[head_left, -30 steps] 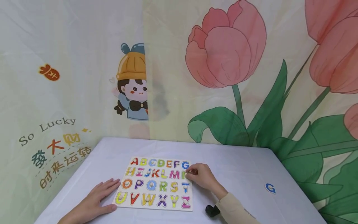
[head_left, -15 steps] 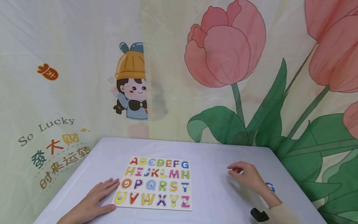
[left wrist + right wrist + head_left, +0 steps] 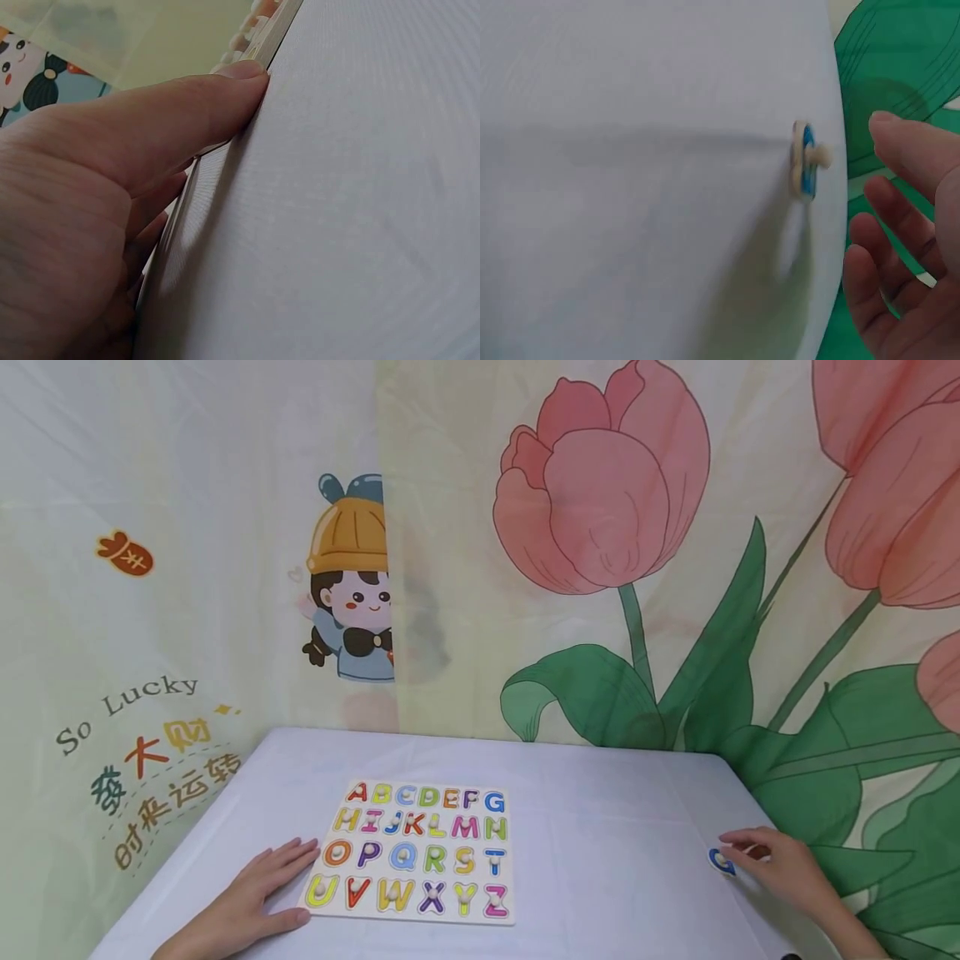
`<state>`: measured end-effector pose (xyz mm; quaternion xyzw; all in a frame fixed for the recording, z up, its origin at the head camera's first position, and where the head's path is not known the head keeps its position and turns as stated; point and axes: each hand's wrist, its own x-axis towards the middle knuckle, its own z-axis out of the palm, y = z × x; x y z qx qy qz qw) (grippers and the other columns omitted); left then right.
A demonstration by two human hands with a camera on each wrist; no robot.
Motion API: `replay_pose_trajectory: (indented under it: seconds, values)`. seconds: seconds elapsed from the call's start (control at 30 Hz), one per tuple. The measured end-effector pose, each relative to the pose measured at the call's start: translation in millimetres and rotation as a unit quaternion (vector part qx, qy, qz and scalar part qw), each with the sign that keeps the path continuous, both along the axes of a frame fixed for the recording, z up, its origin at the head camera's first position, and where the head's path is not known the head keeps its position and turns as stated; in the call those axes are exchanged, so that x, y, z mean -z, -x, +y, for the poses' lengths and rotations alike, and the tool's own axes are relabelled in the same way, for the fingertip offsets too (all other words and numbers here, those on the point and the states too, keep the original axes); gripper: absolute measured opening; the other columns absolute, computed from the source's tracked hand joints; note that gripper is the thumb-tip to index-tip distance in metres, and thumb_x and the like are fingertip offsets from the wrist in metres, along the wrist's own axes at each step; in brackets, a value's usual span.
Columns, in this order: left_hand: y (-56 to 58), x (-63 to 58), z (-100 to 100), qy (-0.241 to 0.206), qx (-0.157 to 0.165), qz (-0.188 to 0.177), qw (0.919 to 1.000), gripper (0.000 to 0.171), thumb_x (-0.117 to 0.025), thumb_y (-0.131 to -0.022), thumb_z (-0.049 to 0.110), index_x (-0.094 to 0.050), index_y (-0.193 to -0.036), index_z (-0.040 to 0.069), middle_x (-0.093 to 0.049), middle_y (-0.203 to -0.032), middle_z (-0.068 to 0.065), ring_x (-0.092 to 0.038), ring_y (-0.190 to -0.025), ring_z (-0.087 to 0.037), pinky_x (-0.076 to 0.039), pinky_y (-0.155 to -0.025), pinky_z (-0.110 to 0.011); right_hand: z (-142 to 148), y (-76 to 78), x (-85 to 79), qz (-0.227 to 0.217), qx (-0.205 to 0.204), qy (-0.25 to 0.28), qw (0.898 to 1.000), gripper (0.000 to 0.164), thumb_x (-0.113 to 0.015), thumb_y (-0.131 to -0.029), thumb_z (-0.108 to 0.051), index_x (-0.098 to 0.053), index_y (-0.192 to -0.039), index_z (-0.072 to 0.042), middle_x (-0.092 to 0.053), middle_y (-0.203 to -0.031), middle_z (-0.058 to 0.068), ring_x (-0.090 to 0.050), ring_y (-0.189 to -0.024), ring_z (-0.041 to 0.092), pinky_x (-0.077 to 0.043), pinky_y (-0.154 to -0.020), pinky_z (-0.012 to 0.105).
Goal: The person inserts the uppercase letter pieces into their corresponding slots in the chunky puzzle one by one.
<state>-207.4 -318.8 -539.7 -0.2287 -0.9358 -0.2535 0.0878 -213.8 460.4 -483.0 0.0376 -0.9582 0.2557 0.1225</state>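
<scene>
A white alphabet puzzle board point(image 3: 442, 917) lies on the table, filled with coloured, knobbed letters. My left hand point(image 3: 243, 889) rests at its left side, fingers extended; in the left wrist view the thumb point(image 3: 217, 97) touches the board's edge point(image 3: 274, 37). Far to the right, a blue G puzzle piece point(image 3: 717, 863) lies on the cloth, partly covered by my right hand point(image 3: 783, 868). The right wrist view shows that piece's round wooden knob point(image 3: 821, 157) facing the right hand point(image 3: 907, 232), whose fingers are loosely bent and apart from it. On the board, the G place shows no knob.
White cloth point(image 3: 600, 860) covers the table between the board and the G piece. The table's right edge point(image 3: 757, 797) runs close beside the piece. Behind stands a fabric backdrop with printed tulips point(image 3: 607, 502) and a cartoon child point(image 3: 363, 602).
My right hand has moved from the board's right edge across the table to the G piece, passing over the cloth with its fingers bent. The left hand has stayed in place.
</scene>
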Motion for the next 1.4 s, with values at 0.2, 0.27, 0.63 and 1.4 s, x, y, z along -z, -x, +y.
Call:
replay_pose_trajectory:
  seconds: [0.2, 0.27, 0.63, 1.4]
  values:
    - [-1.4, -1.0, -1, -0.002, 0.011, 0.025, 0.9996, 0.079, -0.083, -0.086, 0.054, -0.061, -0.15, 0.013, -0.06, -0.153, -0.01, -0.006, -0.142, 0.03, 0.006, -0.115, 0.0, 9, -3.3, 14.1, -0.029, -0.006, 0.007, 1.0, 0.024, -0.085, -0.092, -0.026, -0.081, -0.111, -0.011, -0.076, -0.096, -0.002, -0.061, -0.077, -0.003, -0.055, -0.065, 0.022]
    - [-1.7, -1.1, 0, -0.001, 0.015, 0.032, 0.9994, 0.079, -0.083, -0.086, 0.052, -0.062, -0.15, 0.012, -0.061, -0.152, -0.011, -0.005, -0.142, 0.031, 0.006, -0.116, 0.0, 10, -2.3, 16.5, -0.044, -0.003, 0.008, 0.999, 0.026, -0.085, -0.092, -0.027, -0.081, -0.111, -0.011, -0.076, -0.097, -0.003, -0.061, -0.078, -0.003, -0.055, -0.066, 0.022]
    - [-2.0, -1.5, -1, -0.005, 0.019, 0.034, 0.9992, 0.079, -0.082, -0.087, 0.054, -0.06, -0.152, 0.014, -0.059, -0.154, -0.011, -0.009, -0.145, 0.027, 0.004, -0.117, -0.001, 13, 3.4, 19.7, -0.072, 0.016, 0.007, 0.997, 0.028, -0.082, -0.094, -0.036, -0.082, -0.108, -0.012, -0.078, -0.104, 0.002, -0.06, -0.082, -0.006, -0.056, -0.069, 0.021]
    - [-2.4, -3.4, 1, -0.002, 0.022, 0.042, 0.9989, 0.078, -0.083, -0.086, 0.052, -0.061, -0.15, 0.012, -0.061, -0.152, -0.011, -0.008, -0.144, 0.028, 0.005, -0.117, -0.001, -124, 55.0, -6.6, -0.041, -0.061, 0.046, 0.996, 0.019, -0.085, -0.092, -0.029, -0.083, -0.104, -0.014, -0.07, -0.091, -0.005, -0.058, -0.085, 0.015, -0.054, -0.067, 0.022]
